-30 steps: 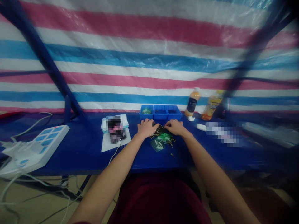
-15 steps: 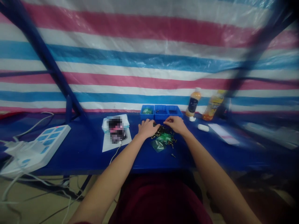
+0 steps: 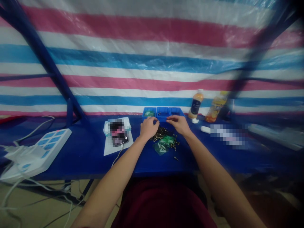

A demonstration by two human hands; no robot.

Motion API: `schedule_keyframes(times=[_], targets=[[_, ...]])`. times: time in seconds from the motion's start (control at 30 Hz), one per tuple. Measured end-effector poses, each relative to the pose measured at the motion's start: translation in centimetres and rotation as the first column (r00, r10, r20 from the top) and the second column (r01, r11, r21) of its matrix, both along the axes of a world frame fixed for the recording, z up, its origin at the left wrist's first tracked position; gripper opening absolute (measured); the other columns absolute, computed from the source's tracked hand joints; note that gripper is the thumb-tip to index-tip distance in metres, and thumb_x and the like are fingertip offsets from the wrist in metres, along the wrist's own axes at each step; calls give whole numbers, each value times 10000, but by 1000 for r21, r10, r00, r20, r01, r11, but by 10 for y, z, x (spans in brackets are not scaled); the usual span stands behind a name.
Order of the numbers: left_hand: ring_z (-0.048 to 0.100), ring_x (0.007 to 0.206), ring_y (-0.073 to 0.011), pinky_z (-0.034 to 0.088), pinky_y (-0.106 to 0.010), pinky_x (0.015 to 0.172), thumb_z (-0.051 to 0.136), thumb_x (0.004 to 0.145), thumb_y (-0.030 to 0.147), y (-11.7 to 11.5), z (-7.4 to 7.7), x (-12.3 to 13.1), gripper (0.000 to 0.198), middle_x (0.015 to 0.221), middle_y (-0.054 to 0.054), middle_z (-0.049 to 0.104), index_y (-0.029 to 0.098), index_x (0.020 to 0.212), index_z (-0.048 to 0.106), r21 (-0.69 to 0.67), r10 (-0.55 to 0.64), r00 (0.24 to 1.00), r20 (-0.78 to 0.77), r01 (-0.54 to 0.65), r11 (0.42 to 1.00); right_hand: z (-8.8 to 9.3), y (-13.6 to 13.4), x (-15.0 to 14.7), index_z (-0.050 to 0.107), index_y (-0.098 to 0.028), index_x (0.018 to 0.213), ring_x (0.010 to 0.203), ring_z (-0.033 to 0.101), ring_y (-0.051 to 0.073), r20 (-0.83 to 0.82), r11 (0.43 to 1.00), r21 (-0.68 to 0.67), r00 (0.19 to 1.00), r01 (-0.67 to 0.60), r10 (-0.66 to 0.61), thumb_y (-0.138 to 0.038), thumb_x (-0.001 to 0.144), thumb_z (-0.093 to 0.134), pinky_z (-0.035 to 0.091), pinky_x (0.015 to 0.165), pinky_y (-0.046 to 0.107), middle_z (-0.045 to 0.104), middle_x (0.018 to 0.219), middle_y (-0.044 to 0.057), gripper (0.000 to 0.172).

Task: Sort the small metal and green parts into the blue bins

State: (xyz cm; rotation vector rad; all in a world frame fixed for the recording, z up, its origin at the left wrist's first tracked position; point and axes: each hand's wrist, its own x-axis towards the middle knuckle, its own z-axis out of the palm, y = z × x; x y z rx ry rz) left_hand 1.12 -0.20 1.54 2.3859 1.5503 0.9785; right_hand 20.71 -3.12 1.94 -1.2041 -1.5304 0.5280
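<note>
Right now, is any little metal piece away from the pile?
Yes, one metal piece lies apart on the table, nearer its front edge than the pile.

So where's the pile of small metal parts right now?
In the head view, the pile lies on the blue table, nearer than the three blue bins, just right of the left hand.

Sm. brass-coloured/dk. metal pcs (image 3: 161, 133) lay in a loose heap, green plastic (image 3: 168, 139) on its near side, clear bag (image 3: 157, 149) w/ white pcs (image 3: 162, 147) adjacent. 1 stray pc (image 3: 175, 158) lay apart. 3 blue bins (image 3: 163, 119) stood in a row behind, leftmost w/ green contents (image 3: 148, 113).
</note>
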Motion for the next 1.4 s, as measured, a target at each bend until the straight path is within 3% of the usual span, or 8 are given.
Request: schedule_keyframes(times=[0.27,0.5,0.6,0.73,0.9,1.07,1.17,1.4], targets=[[619,996,-223,476,-333,889,523,911,355,3,1,0,221,1065,-43,696,246,965,708,20,-28,995,96,27,999,-2,2,5,721,-156,898,803,688,190,-28,997,-64,999,-32,31,-419,818,644,505,802,305,760,843,70,285],[638,951,-211,481,-323,882,535,900,348,2,2,1,205,1030,-31,714,245,924,712,7,-41,992,123,40,999,-13,9,17,663,-156,621,548,563,151,175,928,-270,960,258,-217,-540,851,530,402,576,268,633,548,36,467],[643,936,-207,485,-317,866,534,898,344,4,1,0,201,1023,-24,720,248,916,710,10,-50,990,135,49,999,-13,11,19,725,-117,929,569,567,153,-32,920,-206,938,332,-346,-543,806,595,415,559,267,688,660,48,462],[650,931,-206,487,-313,861,534,894,348,7,1,-2,204,1021,-18,726,250,930,709,6,-40,989,143,40,999,-11,13,23,578,-109,1303,599,588,161,-187,919,-135,901,371,-391,-504,737,695,464,575,281,736,819,73,700],[654,961,-215,498,-317,854,547,885,385,9,1,-4,229,1046,-23,727,257,981,710,-34,-59,994,92,62,997,-12,10,24,725,-166,1075,799,659,209,170,941,-167,949,294,-266,-441,810,645,503,783,338,732,857,84,390],[660,963,-227,505,-318,835,626,821,384,2,2,-3,234,1036,-25,734,263,998,718,-115,-213,976,-53,206,972,-19,3,15,755,-272,1072,1149,531,360,641,933,-217,763,286,-84,-533,798,658,418,943,521,665,1177,124,391],[672,920,-217,503,-301,799,617,807,313,-1,3,-3,207,994,-19,742,262,976,725,-148,-269,957,-107,253,956,-20,1,10,743,-311,1105,1161,488,388,730,922,-251,683,295,-20,-495,842,619,395,918,571,644,1202,124,344],[673,903,-204,499,-282,782,570,811,238,1,-1,-4,247,969,-21,742,253,1002,725,-126,-292,947,-131,276,953,-17,2,1,754,-294,1011,1087,507,346,745,918,-270,667,292,8,-410,880,567,391,880,512,672,1093,99,257]])
